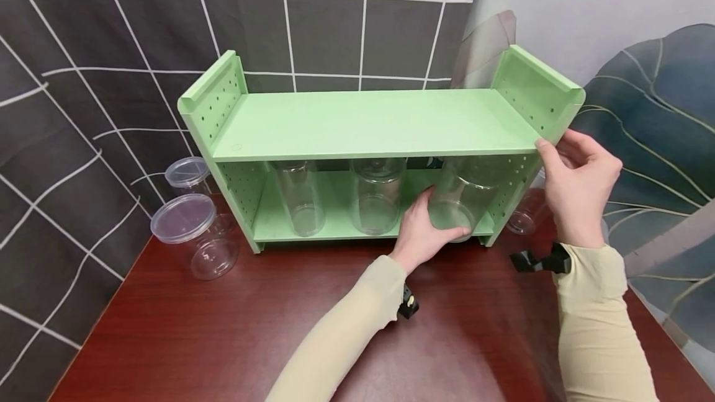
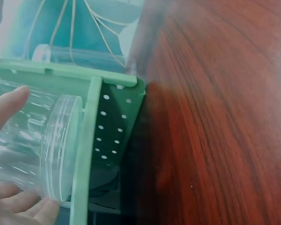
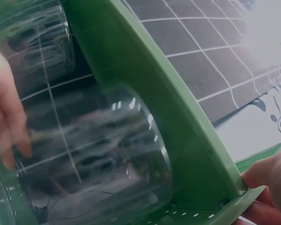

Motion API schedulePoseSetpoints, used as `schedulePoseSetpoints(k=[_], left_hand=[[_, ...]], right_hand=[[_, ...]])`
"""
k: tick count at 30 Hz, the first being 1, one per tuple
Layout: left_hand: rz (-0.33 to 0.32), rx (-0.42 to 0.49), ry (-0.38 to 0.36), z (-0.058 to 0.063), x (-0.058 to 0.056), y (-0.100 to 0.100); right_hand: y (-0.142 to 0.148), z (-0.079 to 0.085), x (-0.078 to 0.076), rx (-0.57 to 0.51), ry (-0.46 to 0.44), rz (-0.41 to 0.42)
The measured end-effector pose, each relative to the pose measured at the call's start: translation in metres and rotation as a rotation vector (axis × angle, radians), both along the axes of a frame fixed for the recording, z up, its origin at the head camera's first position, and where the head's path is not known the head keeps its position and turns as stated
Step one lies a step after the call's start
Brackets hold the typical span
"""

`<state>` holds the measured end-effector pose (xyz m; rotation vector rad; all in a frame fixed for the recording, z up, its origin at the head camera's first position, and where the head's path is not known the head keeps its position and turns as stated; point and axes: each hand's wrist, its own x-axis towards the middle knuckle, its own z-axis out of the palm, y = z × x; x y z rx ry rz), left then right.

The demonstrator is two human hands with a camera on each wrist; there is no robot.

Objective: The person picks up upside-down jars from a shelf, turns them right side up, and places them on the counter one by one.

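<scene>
A large clear plastic jar (image 1: pixel 466 194) stands at the right end of the lower level of a green shelf (image 1: pixel 363 121). My left hand (image 1: pixel 424 228) grips this jar low down, thumb on the near side and fingers around its left. In the left wrist view the jar's ridged end (image 2: pixel 63 145) comes close to the upper board. My right hand (image 1: pixel 581 178) holds the shelf's right side panel at the front corner, thumb on the front edge (image 3: pixel 267 171), fingers behind the panel. Two more clear jars, one narrow (image 1: pixel 304 203) and one wider (image 1: pixel 377 200), stand left of it.
Two lidded clear jars (image 1: pixel 183 219) stand on the red-brown table (image 1: pixel 223 340) left of the shelf. Another clear container (image 1: pixel 525 216) is behind my right hand. A dark tiled-pattern wall (image 1: pixel 324 30) rises behind; patterned covering (image 1: pixel 665 110) lies right.
</scene>
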<state>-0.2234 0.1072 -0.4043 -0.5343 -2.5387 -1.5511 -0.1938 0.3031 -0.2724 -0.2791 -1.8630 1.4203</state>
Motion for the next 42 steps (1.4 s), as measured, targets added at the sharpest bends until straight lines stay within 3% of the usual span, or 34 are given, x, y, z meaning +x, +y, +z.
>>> schedulePoseSetpoints(k=[6, 12, 23, 35, 42], left_hand=[[-0.009, 0.019, 0.02, 0.003, 0.015, -0.013], [-0.033, 0.015, -0.008, 0.002, 0.032, -0.031], [-0.123, 0.15, 0.024, -0.013, 0.061, -0.071], [-0.182, 0.232, 0.14, -0.009, 0.076, -0.11], [-0.189, 0.205, 0.216, -0.011, 0.082, -0.13]], right_hand=[[0.001, 0.0, 0.0, -0.003, 0.013, 0.001], [0.002, -0.001, 0.0, -0.011, 0.024, 0.003], [0.002, -0.002, -0.001, -0.013, 0.008, -0.005], [0.001, -0.002, -0.001, -0.013, 0.014, -0.008], [0.002, -0.002, -0.003, -0.053, 0.025, 0.02]])
